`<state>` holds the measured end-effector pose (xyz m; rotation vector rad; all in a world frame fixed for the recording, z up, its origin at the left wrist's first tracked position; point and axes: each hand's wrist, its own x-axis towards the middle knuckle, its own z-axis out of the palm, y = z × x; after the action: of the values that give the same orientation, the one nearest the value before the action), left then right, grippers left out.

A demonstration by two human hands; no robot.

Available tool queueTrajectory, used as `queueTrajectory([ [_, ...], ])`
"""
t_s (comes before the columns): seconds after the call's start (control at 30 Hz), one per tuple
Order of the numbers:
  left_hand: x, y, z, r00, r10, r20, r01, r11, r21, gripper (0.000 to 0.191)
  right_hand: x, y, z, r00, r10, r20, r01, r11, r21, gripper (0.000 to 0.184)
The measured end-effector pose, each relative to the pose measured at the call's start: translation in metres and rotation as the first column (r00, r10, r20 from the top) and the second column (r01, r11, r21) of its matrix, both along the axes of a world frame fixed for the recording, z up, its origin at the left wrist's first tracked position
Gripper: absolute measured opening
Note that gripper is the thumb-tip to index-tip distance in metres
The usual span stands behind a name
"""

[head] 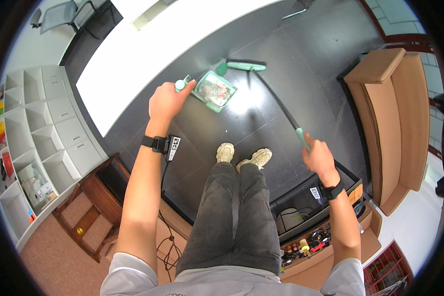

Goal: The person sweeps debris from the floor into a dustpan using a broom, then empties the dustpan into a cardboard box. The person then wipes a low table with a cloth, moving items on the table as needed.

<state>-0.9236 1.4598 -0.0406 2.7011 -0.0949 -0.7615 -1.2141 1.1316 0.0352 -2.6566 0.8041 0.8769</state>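
Note:
My left hand (170, 100) is closed around the top of the light green handle of a long-handled dustpan (216, 108). The green dustpan rests near the dark tiled floor's centre, with clear plastic and mixed scraps of litter (216, 90) inside it. In my right hand (319, 157) is the green grip of a broom (246, 66), whose dark pole runs up and left to a green head with dark bristles. The broom head lies on the floor just beyond the dustpan, towards its upper right.
A white counter (148, 55) curves along the upper left. Brown sofa (386, 125) at right; wooden chair (100, 199) and white shelving (40, 122) at left. Small specks (226, 131) lie on the floor before my shoes (225, 152). A cable (164, 177) hangs by my left arm.

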Motion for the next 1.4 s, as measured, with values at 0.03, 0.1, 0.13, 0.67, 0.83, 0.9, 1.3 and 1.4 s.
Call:
queueTrajectory([
  [0.03, 0.002, 0.0, 0.0, 1.0, -0.001, 0.004, 0.001, 1.0, 0.0, 0.082, -0.003, 0.002, 0.004, 1.0, 0.025, -0.003, -0.025, 0.999, 0.019, 0.054],
  [0.1, 0.005, 0.001, 0.0, 1.0, -0.003, 0.004, 0.003, 1.0, -0.005, 0.082, -0.01, 0.006, 0.013, 0.997, 0.07, -0.017, -0.069, 0.996, 0.054, 0.053],
  [0.13, 0.007, 0.002, 0.0, 1.0, -0.006, 0.002, 0.006, 1.0, -0.009, 0.082, -0.013, 0.009, 0.019, 0.996, 0.088, -0.029, -0.086, 0.994, 0.069, 0.053],
  [0.67, -0.031, 0.054, 0.01, 0.997, 0.015, -0.075, -0.015, 1.0, 0.009, 0.071, -0.074, 0.024, 0.062, 0.921, -0.378, 0.095, 0.34, 0.899, 0.277, 0.054],
  [0.83, -0.063, 0.09, 0.025, 1.0, -0.003, 0.002, 0.003, 1.0, -0.004, 0.066, -0.087, -0.008, 0.068, 0.795, -0.601, 0.08, 0.566, 0.783, 0.258, 0.055],
  [0.9, -0.075, 0.102, 0.031, 0.999, -0.037, -0.002, 0.037, 0.999, 0.018, 0.065, -0.088, -0.028, 0.069, 0.766, -0.636, 0.095, 0.602, 0.761, 0.242, 0.055],
  [1.3, -0.139, 0.11, 0.034, 0.998, 0.058, -0.016, -0.058, 0.998, 0.009, 0.059, -0.045, -0.21, -0.077, 0.754, -0.617, 0.225, 0.599, 0.787, 0.149, 0.043],
  [1.4, -0.16, 0.106, 0.032, 0.997, 0.083, 0.007, -0.083, 0.997, 0.007, 0.059, -0.038, -0.203, -0.113, 0.793, -0.57, 0.216, 0.573, 0.818, 0.057, 0.047],
])
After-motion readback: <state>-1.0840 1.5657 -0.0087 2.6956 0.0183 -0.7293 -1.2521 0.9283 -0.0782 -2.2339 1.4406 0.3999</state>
